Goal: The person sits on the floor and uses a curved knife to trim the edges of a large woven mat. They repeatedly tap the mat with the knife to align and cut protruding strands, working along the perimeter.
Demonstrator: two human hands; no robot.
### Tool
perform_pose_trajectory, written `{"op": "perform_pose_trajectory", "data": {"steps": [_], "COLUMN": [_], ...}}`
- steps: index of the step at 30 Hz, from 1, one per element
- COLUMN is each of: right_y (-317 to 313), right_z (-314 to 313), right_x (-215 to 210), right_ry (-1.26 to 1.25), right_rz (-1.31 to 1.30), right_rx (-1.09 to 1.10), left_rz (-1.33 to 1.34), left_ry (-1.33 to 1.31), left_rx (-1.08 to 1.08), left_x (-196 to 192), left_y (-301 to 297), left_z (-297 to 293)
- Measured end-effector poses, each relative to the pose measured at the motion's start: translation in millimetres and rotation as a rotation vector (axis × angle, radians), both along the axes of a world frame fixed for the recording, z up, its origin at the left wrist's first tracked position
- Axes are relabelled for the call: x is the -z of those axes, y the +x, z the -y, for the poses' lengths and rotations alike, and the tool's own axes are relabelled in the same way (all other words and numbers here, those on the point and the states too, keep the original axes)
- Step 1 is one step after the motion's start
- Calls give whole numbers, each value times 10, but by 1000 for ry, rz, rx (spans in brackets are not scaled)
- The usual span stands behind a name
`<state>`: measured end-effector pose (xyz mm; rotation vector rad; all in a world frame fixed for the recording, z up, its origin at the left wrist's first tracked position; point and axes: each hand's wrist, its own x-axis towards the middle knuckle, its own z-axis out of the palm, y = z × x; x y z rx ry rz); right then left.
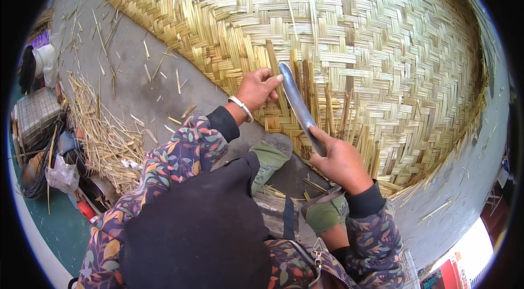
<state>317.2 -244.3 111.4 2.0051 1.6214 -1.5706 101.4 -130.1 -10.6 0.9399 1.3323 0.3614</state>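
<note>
A large woven mat of flat reed strips (376,32) spreads ahead of me, with several loose strip ends (308,84) sticking up along its near edge. My right hand (343,162) grips the lower end of a long, slightly curved metal blade-like tool (296,100) with a rounded tip. That tool slants up and left over the strip ends. My left hand (257,91), with a white bangle at the wrist, is pinched closed beside the tip, its thumb at the metal. A strip runs past these fingers; whether they hold it or the tip, I cannot tell.
Green shoes (268,164) rest at the mat's near edge. Loose straw (103,136) is heaped at the left on the grey floor, with scraps scattered around. Beyond it stand a wire basket (35,111), a clear plastic bag (64,174) and dark coiled cord.
</note>
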Motion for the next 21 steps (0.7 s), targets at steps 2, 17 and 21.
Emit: {"op": "perform_pose_trajectory", "data": {"steps": [2, 17, 21], "right_y": [-21, -493, -477], "right_z": [14, -24, -55], "right_x": [40, 803, 786], "right_ry": [48, 364, 319], "right_rz": [52, 193, 220], "right_rx": [-54, 42, 2], "left_rz": [16, 176, 27], "left_ry": [-43, -454, -355], "left_rx": [-46, -193, -158], "left_x": [-8, -114, 44], "left_y": [3, 48, 124], "left_z": [-21, 136, -33]}}
